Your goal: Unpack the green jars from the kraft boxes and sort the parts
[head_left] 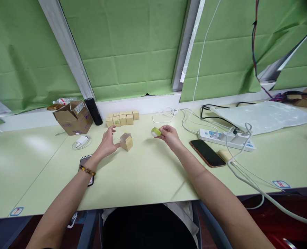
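Note:
My left hand (pixel 107 142) rests on the pale green table (pixel 148 173) with fingers spread, its fingertips touching a small tan cardboard box (pixel 126 141) whose top flap stands open. My right hand (pixel 168 135) is raised a little above the table, to the right of that box. Its fingers pinch a small yellow-green and white object (pixel 155 131). Behind both hands, a row of several closed small tan boxes (pixel 122 118) stands near the wall.
An open brown carton (pixel 73 118) and a black cylinder (pixel 93 111) stand at back left, with a white charger (pixel 82 141) nearby. A phone (pixel 85 162) lies under my left wrist. Another phone (pixel 207 153), a power strip (pixel 224 138), cables and a plastic bag (pixel 262 116) lie at right.

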Available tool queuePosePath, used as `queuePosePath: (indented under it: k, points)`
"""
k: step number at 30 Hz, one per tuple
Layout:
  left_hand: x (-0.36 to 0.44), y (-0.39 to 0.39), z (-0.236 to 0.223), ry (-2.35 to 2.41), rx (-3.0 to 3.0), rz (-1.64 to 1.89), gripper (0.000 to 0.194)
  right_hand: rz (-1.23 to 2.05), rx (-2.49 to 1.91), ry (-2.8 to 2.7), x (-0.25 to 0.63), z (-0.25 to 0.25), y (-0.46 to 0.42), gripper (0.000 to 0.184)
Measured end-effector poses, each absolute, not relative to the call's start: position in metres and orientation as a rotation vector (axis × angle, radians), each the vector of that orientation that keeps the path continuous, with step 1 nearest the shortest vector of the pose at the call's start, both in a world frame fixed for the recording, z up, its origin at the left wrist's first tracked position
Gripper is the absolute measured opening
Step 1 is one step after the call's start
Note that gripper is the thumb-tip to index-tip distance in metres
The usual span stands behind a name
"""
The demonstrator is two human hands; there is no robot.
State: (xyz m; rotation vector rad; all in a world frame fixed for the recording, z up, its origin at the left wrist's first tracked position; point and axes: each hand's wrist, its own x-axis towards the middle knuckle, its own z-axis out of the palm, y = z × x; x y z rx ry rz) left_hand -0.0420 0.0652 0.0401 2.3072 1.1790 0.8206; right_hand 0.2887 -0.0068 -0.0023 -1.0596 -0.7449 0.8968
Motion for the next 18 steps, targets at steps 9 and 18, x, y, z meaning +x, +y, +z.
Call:
queuePosePath:
  k: [9, 18]
  points:
    - [-0.017, 0.055, 0.006, 1.228, 2.259, 0.760, 0.093, 0.928, -1.389, -0.863, 0.268, -0.025, 0.006, 0.030]
    - [-0.011, 0.048, 0.003, 1.256, 2.078, 0.910, 0.072, 0.778, -1.669, -1.055, 0.265, -0.023, 0.006, 0.014]
